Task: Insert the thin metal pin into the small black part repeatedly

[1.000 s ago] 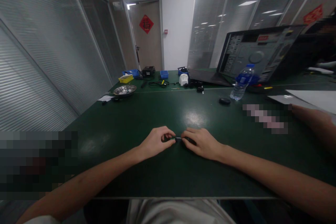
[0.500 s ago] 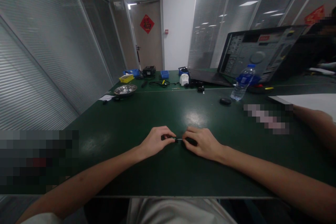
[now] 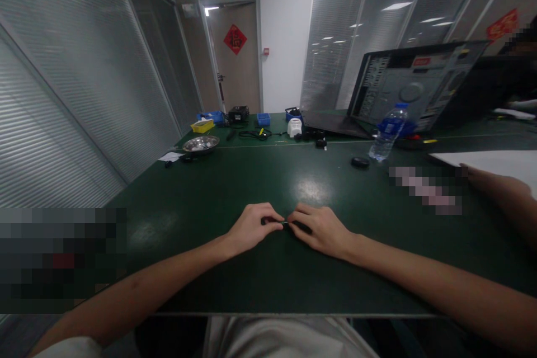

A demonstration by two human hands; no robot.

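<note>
My left hand [image 3: 254, 227] and my right hand [image 3: 322, 229] meet fingertip to fingertip just above the green table. Both are closed in a pinch. Between the fingertips shows a small thin piece [image 3: 286, 222], silvery with a dark part, too small to name. My left thumb and forefinger hold its left end, and my right fingers grip the other end. Most of it is hidden by the fingers.
A steel bowl [image 3: 201, 145] and blue and yellow bins stand at the back left. A black mouse-like object [image 3: 359, 162], a water bottle [image 3: 388, 133] and an open computer case [image 3: 413, 89] are to the right. Another person's hand [image 3: 482, 178] rests by white paper [image 3: 507, 159].
My hands have come closer together, and the silvery length showing between them is shorter. My right hand has shifted slightly left, my left slightly right.
</note>
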